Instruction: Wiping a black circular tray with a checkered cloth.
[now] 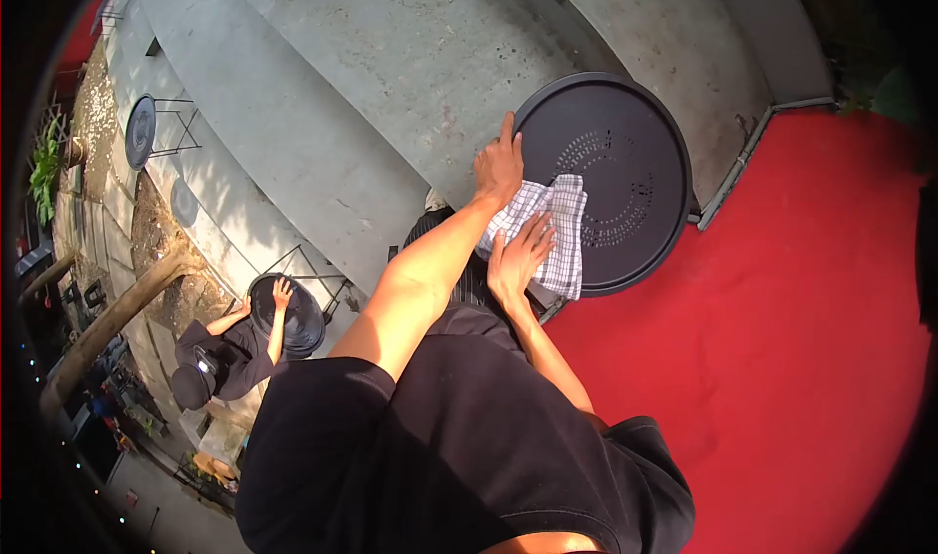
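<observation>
A round dark table top (626,125) with a raised rim and rings of small perforations stands before me at the centre right. My left hand (500,165) grips its rim at the left side, two fingers showing along the edge. On the lower left of its surface lies a white-and-dark checked cloth (568,217), partly folded. My right hand (519,257) rests flat on this cloth with the fingers spread, pressing it against the table top. Whatever supports the table top is hidden from view.
Wide grey concrete steps (352,107) run past on the left. A red floor (769,319) spreads on the right. At the lower left, a co-worker (227,356) has both hands on another round black table (293,319). A further round table (140,132) and a tree trunk (110,327) are farther left.
</observation>
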The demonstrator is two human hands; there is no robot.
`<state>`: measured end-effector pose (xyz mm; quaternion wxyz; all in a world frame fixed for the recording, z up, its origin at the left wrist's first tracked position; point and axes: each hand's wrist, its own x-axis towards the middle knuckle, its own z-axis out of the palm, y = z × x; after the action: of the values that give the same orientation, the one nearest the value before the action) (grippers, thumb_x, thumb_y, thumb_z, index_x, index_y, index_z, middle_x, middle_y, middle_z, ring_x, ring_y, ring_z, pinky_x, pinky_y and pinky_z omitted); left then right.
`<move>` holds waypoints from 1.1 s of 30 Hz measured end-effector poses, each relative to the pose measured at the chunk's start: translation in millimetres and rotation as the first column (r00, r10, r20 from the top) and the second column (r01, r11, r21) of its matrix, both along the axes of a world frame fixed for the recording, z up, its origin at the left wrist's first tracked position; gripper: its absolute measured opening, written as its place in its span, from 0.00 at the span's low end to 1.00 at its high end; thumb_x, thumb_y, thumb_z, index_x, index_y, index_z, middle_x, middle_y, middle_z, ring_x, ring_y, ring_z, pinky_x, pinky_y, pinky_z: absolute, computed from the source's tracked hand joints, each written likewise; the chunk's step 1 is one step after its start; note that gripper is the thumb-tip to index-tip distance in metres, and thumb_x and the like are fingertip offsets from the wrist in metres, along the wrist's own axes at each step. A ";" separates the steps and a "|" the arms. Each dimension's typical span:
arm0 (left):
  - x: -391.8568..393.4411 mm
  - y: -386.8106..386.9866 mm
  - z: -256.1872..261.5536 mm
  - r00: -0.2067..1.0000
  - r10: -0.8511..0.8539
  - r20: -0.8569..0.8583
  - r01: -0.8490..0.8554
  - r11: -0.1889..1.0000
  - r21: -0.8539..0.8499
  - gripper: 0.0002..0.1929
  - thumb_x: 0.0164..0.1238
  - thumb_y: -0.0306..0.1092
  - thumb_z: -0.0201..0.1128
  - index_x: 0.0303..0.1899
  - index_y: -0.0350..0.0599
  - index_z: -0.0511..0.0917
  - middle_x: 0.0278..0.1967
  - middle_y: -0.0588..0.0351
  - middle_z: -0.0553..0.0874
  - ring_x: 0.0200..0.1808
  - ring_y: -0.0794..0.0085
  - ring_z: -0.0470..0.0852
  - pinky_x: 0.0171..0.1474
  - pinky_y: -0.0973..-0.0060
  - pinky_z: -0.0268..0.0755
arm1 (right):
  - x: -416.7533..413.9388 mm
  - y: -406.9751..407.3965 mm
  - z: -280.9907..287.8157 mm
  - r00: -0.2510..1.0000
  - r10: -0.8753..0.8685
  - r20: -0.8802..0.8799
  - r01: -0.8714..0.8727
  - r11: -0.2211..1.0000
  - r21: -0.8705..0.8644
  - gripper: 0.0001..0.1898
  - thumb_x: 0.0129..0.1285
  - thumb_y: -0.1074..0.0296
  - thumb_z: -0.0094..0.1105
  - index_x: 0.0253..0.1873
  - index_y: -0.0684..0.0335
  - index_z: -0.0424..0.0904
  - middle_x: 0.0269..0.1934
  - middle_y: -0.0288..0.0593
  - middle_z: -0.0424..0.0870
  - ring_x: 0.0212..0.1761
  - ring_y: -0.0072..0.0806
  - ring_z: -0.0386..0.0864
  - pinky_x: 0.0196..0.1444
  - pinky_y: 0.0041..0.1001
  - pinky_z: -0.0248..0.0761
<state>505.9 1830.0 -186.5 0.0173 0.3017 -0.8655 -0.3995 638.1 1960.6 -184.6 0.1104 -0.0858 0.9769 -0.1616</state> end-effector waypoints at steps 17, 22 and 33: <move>1.1 1.9 -0.1 0.999 0.023 -0.032 -0.025 0.997 -0.079 0.25 0.83 0.43 0.52 0.75 0.52 0.64 0.32 0.34 0.87 0.35 0.36 0.87 0.40 0.46 0.76 | -197.6 191.0 -23.7 0.919 -0.244 -0.308 0.317 0.924 0.214 0.38 0.81 0.45 0.36 0.83 0.68 0.48 0.84 0.58 0.47 0.86 0.56 0.42 0.84 0.55 0.28; -4.4 1.6 6.6 0.998 0.009 -0.063 -0.012 0.999 -0.040 0.25 0.83 0.41 0.53 0.76 0.51 0.63 0.33 0.33 0.87 0.36 0.35 0.86 0.39 0.47 0.77 | -301.7 104.0 -30.1 0.936 -0.138 -0.325 0.175 0.981 0.087 0.39 0.79 0.43 0.40 0.83 0.66 0.50 0.85 0.56 0.47 0.86 0.57 0.42 0.84 0.56 0.29; 2.0 -3.0 -7.6 0.999 0.000 -0.046 -0.001 1.000 -0.025 0.15 0.74 0.35 0.59 0.56 0.38 0.76 0.41 0.33 0.88 0.42 0.34 0.87 0.46 0.45 0.79 | -222.9 -10.4 7.4 0.767 0.544 -0.341 -0.573 0.819 0.018 0.34 0.76 0.49 0.51 0.79 0.61 0.63 0.82 0.45 0.58 0.85 0.46 0.51 0.85 0.49 0.41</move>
<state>507.9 1827.1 -194.0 0.0413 0.2923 -0.8697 -0.3956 415.1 1950.2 -177.2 -0.0158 -0.4031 0.9031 -0.1473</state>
